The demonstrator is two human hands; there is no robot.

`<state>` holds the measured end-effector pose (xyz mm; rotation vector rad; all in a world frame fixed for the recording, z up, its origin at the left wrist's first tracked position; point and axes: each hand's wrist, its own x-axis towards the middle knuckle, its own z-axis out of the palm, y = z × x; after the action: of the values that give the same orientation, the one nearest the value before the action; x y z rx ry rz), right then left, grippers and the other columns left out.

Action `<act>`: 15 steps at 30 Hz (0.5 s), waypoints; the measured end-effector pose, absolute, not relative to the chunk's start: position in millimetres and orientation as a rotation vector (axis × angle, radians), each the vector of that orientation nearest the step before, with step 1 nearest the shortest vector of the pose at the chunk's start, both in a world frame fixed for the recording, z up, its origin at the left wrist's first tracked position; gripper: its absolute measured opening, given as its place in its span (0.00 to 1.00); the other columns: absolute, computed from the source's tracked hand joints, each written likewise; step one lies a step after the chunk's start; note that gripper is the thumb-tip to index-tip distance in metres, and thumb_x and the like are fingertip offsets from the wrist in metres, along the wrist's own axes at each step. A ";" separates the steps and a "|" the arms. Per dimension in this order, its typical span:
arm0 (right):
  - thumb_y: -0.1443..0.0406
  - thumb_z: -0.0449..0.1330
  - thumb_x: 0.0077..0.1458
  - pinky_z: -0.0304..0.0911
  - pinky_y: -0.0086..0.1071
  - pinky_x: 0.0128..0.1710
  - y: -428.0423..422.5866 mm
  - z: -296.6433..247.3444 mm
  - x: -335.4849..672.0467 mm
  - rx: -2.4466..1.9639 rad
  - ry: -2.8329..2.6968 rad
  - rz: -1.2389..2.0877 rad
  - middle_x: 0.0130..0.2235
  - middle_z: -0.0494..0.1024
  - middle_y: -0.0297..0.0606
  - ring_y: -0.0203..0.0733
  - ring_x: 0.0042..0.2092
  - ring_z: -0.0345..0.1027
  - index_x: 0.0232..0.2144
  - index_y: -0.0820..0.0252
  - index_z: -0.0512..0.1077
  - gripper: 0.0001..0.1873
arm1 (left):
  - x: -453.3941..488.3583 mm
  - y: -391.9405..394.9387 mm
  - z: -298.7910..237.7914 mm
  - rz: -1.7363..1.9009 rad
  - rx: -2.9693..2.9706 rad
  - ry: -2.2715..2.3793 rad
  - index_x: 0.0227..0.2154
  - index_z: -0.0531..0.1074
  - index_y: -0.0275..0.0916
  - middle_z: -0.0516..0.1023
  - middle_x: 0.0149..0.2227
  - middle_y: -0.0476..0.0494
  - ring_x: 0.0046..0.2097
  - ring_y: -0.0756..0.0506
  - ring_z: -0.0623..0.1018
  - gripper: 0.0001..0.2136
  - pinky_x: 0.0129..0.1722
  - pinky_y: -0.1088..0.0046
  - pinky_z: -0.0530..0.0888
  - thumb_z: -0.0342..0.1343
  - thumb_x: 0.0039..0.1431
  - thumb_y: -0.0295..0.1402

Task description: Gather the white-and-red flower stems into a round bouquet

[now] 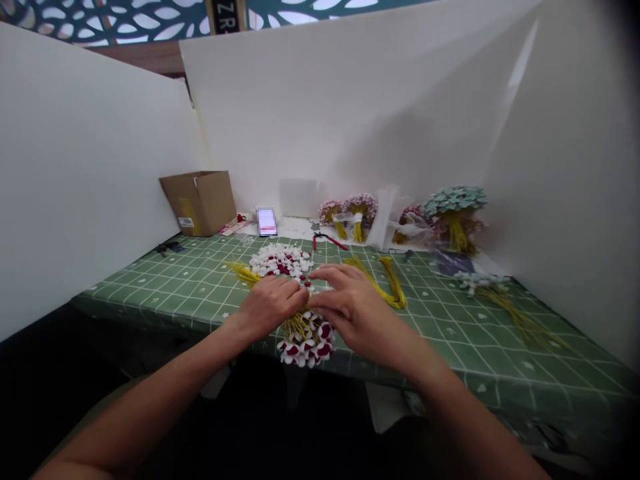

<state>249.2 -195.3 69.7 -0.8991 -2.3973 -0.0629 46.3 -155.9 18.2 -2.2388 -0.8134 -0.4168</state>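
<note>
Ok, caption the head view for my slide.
Left hand grips yellow-stemmed white-and-red flowers, right hand alongside, over a green checked tablecloth.

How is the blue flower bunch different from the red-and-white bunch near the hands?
The blue bunch has pale blue flowers; the red-and-white bunch has white and dark red ones. The blue bunch stands up at the back; the red-and-white bunch lies flat in front. The left hand and right hand touch the red-and-white bunch, not the blue bunch. Both have yellow stems.
</note>
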 end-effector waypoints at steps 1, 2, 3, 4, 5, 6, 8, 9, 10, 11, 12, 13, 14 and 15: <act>0.71 0.56 0.57 0.56 0.46 0.54 -194.9 69.5 249.0 -0.872 -2.405 -0.023 0.49 0.73 0.41 0.46 0.53 0.61 0.34 0.56 0.77 0.10 | 46.2 -156.0 18.6 -0.410 -2.256 -0.789 0.32 0.66 0.38 0.70 0.27 0.49 0.30 0.48 0.69 0.07 0.29 0.69 0.58 0.44 0.65 0.29; 0.71 0.56 0.57 0.57 0.45 0.53 -194.5 69.3 248.7 -0.857 -2.414 0.009 0.48 0.73 0.40 0.44 0.52 0.62 0.33 0.56 0.77 0.10 | 46.2 -156.2 19.2 -0.407 -2.274 -0.766 0.32 0.65 0.38 0.70 0.28 0.48 0.30 0.48 0.70 0.08 0.29 0.69 0.58 0.43 0.65 0.29; 0.71 0.56 0.57 0.57 0.44 0.53 -194.4 69.1 248.0 -0.860 -2.428 0.023 0.48 0.73 0.40 0.44 0.51 0.63 0.31 0.55 0.77 0.10 | 46.4 -156.6 19.8 -0.405 -2.291 -0.750 0.32 0.65 0.38 0.71 0.28 0.48 0.31 0.48 0.70 0.07 0.29 0.69 0.59 0.43 0.65 0.29; 0.70 0.57 0.57 0.57 0.45 0.53 -194.5 68.7 247.1 -0.879 -2.453 0.018 0.47 0.73 0.39 0.44 0.52 0.63 0.31 0.55 0.77 0.10 | 46.6 -156.9 20.4 -0.406 -2.304 -0.738 0.32 0.65 0.38 0.71 0.29 0.48 0.31 0.48 0.70 0.07 0.30 0.69 0.59 0.44 0.65 0.29; 0.70 0.57 0.57 0.56 0.46 0.54 -195.0 68.3 245.7 -0.909 -2.487 -0.003 0.47 0.74 0.39 0.45 0.52 0.62 0.30 0.55 0.77 0.09 | 46.9 -157.1 20.8 -0.406 -2.311 -0.730 0.32 0.64 0.38 0.71 0.29 0.48 0.31 0.48 0.70 0.06 0.30 0.69 0.59 0.44 0.64 0.28; 0.69 0.57 0.57 0.55 0.48 0.54 -195.8 67.7 244.1 -0.949 -2.523 -0.034 0.47 0.74 0.39 0.47 0.53 0.61 0.31 0.54 0.78 0.09 | 47.2 -157.0 21.0 -0.408 -2.312 -0.721 0.32 0.64 0.38 0.71 0.29 0.49 0.31 0.47 0.70 0.06 0.29 0.68 0.60 0.45 0.64 0.28; 0.68 0.57 0.58 0.50 0.53 0.57 -198.2 66.4 240.1 -1.041 -2.579 -0.121 0.47 0.74 0.40 0.50 0.55 0.60 0.34 0.55 0.77 0.09 | 47.8 -156.5 20.2 -0.411 -2.306 -0.721 0.31 0.64 0.38 0.71 0.29 0.49 0.30 0.47 0.70 0.04 0.29 0.68 0.60 0.47 0.62 0.28; 0.68 0.56 0.58 0.47 0.55 0.58 -199.6 65.7 238.1 -1.075 -2.605 -0.160 0.47 0.74 0.41 0.51 0.55 0.59 0.35 0.55 0.77 0.09 | 48.0 -156.2 19.3 -0.413 -2.308 -0.719 0.31 0.64 0.38 0.71 0.29 0.48 0.30 0.47 0.70 0.03 0.29 0.68 0.60 0.49 0.62 0.27; 0.67 0.56 0.58 0.44 0.57 0.59 -200.9 65.0 236.2 -1.095 -2.623 -0.190 0.46 0.74 0.42 0.52 0.56 0.59 0.35 0.56 0.77 0.08 | 48.1 -155.9 18.3 -0.413 -2.319 -0.713 0.31 0.64 0.38 0.71 0.29 0.48 0.30 0.47 0.70 0.03 0.29 0.68 0.61 0.49 0.61 0.27; 0.66 0.56 0.58 0.42 0.57 0.60 -201.8 64.3 234.6 -1.099 -2.636 -0.212 0.45 0.74 0.42 0.53 0.56 0.58 0.34 0.57 0.76 0.08 | 48.1 -155.7 17.2 -0.414 -2.337 -0.702 0.31 0.64 0.38 0.71 0.29 0.48 0.30 0.47 0.71 0.03 0.29 0.68 0.61 0.50 0.60 0.27; 0.66 0.56 0.57 0.40 0.58 0.60 -202.3 63.8 233.4 -1.090 -2.646 -0.229 0.44 0.74 0.42 0.53 0.56 0.58 0.33 0.58 0.76 0.07 | 48.1 -155.7 16.2 -0.417 -2.357 -0.689 0.31 0.64 0.38 0.72 0.30 0.48 0.31 0.46 0.71 0.02 0.30 0.68 0.62 0.50 0.60 0.27; 0.66 0.56 0.57 0.38 0.57 0.61 -202.3 63.3 232.7 -1.074 -2.653 -0.241 0.42 0.74 0.42 0.53 0.56 0.58 0.32 0.59 0.75 0.07 | 48.1 -155.8 15.5 -0.422 -2.374 -0.678 0.32 0.64 0.38 0.72 0.31 0.48 0.31 0.46 0.71 0.02 0.30 0.68 0.63 0.50 0.60 0.26; 0.67 0.56 0.57 0.37 0.57 0.61 -201.7 62.8 232.4 -1.052 -2.654 -0.249 0.42 0.74 0.42 0.52 0.56 0.58 0.31 0.59 0.74 0.07 | 48.1 -155.9 15.3 -0.429 -2.386 -0.666 0.32 0.64 0.38 0.73 0.31 0.48 0.31 0.46 0.72 0.02 0.30 0.68 0.64 0.50 0.60 0.26; 0.68 0.56 0.57 0.38 0.56 0.61 -200.5 62.5 232.7 -1.030 -2.649 -0.244 0.42 0.73 0.42 0.51 0.55 0.59 0.31 0.60 0.74 0.07 | 48.0 -156.0 15.4 -0.441 -2.388 -0.662 0.33 0.64 0.37 0.73 0.32 0.47 0.32 0.46 0.72 0.02 0.31 0.68 0.64 0.50 0.60 0.26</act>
<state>232.7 -200.5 62.5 -1.0303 -2.6486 -0.2443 48.0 -156.0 15.4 -2.3876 -0.6623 -0.4407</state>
